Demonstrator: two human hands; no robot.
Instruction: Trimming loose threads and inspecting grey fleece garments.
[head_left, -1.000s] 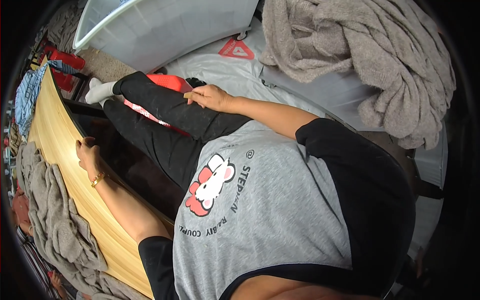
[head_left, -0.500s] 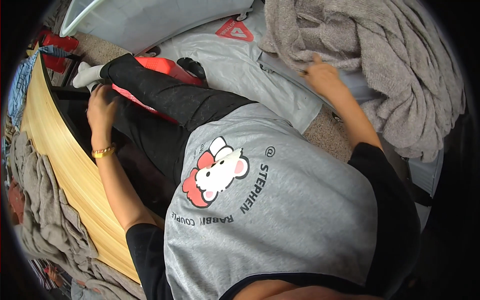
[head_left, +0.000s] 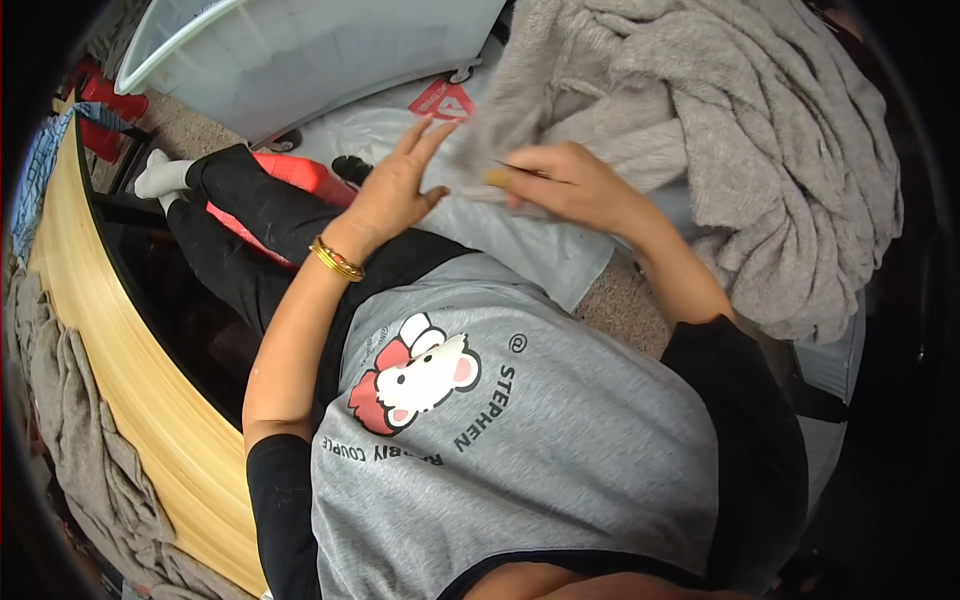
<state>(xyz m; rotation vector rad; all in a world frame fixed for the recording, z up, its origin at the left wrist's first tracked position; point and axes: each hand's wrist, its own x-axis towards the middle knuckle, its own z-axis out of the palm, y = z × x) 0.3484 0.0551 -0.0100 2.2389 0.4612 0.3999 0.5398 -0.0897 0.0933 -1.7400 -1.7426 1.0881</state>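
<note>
My left hand (head_left: 392,185) is raised over my lap with its fingers stretched apart, and it holds nothing. To the right, my right hand (head_left: 575,188) is closed on a small yellowish thing (head_left: 496,177). A thin dark piece shows by those fingers, but its kind is unclear. Right behind the right hand hangs a grey-brown fleece cloth (head_left: 650,90), heaped in folds. Its edge near the hand is smeared by motion, and whether the fingers also grip it is hard to see.
A pale plastic bin (head_left: 320,65) on wheels stands at the far side, beside a grey plastic sheet (head_left: 560,255) on the floor. A curved wooden table edge (head_left: 130,370) runs along my left, with more grey cloth (head_left: 75,400) beyond it. A red stool (head_left: 300,175) is by my legs.
My left hand has come up from beside the table edge, moving right over my lap. My right hand has moved left and nearer, and the cloth's near edge has shifted left with it.
</note>
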